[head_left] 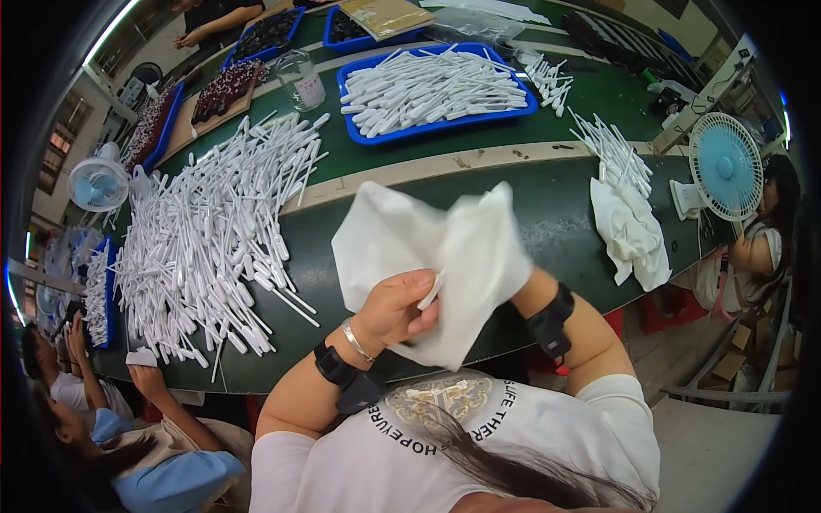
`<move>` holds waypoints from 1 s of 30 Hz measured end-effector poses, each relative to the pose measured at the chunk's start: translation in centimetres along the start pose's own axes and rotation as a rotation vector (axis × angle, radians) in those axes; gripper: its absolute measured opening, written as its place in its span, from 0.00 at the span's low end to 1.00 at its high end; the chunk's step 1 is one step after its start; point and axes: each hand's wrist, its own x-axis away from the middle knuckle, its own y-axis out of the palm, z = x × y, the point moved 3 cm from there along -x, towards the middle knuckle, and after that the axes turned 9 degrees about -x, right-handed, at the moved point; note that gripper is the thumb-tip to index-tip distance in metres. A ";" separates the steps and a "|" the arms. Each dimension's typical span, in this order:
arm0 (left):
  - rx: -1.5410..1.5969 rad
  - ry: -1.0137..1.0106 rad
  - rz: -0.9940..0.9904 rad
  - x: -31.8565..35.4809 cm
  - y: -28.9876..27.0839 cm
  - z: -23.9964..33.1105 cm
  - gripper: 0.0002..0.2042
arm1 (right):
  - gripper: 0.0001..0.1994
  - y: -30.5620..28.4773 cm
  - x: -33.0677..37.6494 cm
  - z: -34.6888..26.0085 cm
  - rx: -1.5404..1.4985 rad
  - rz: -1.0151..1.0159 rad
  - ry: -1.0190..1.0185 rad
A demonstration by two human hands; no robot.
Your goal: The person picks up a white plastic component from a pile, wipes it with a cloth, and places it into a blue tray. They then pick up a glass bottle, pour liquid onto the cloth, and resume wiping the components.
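Observation:
My left hand (398, 306) pinches a thin white plastic stick (430, 291) against a white cloth (428, 248) held up in front of my chest. My right hand is hidden behind that cloth; only its wrist with a black band (552, 321) shows, and the cloth appears gripped from behind. A large heap of the same white sticks (214, 239) lies on the dark green table (547, 214) to my left.
A blue tray (436, 90) full of white sticks sits farther back, with more loose sticks (611, 154) and a second white cloth (633, 235) at the right. Small fans (725, 167) stand at both table ends. Other people sit at left, right and far back.

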 end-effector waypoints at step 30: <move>-0.401 0.217 0.352 -0.2 -0.6 1.0 0.12 | 0.16 8.1 2.1 -1.5 2.187 -0.369 0.082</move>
